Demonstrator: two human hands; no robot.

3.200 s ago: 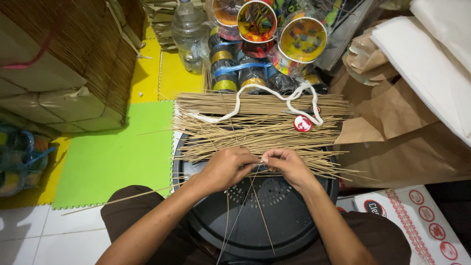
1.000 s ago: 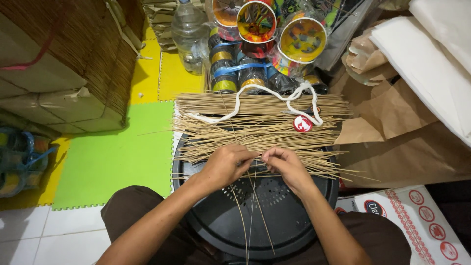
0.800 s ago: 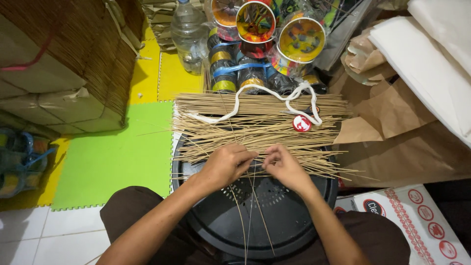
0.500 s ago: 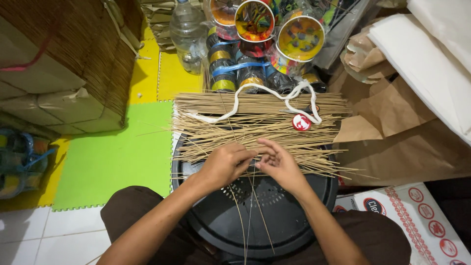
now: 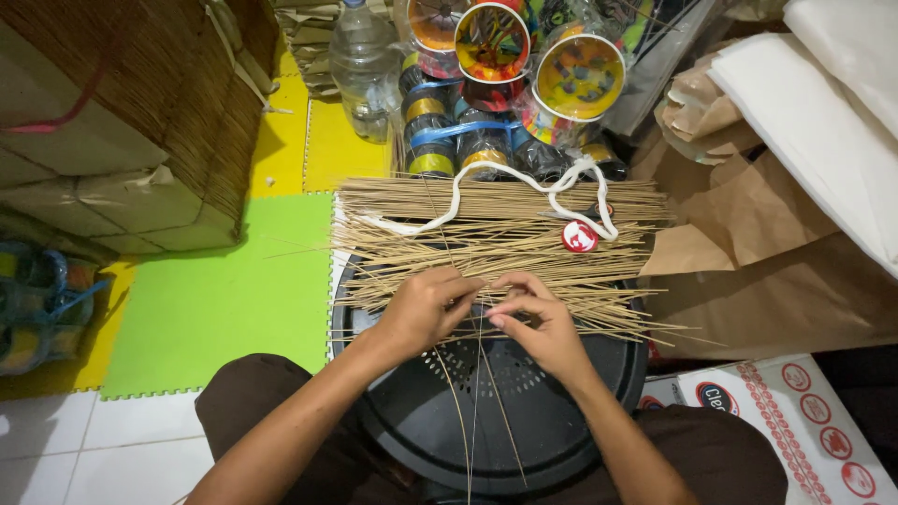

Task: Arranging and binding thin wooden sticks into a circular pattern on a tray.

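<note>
A pile of thin tan sticks (image 5: 496,229) lies crosswise on a round black perforated lid (image 5: 496,411) in my lap. My left hand (image 5: 426,309) and my right hand (image 5: 538,323) meet at the pile's near edge, fingertips pinching a few thin sticks (image 5: 472,393) that run toward me over the lid. A white cord (image 5: 524,192) with a small red round tag (image 5: 580,237) lies on top of the pile.
Colourful round containers (image 5: 524,56) and tape rolls (image 5: 440,140) stand behind the pile, with a clear plastic bottle (image 5: 360,65). Brown paper bags (image 5: 748,224) lie right, a woven-covered box (image 5: 122,122) left, green and yellow foam mats (image 5: 224,299) on the floor, a printed carton (image 5: 795,421) near right.
My hands stay at the pile's near edge; the right-hand fingers have shifted slightly among the sticks. The pile and cord have not moved.
</note>
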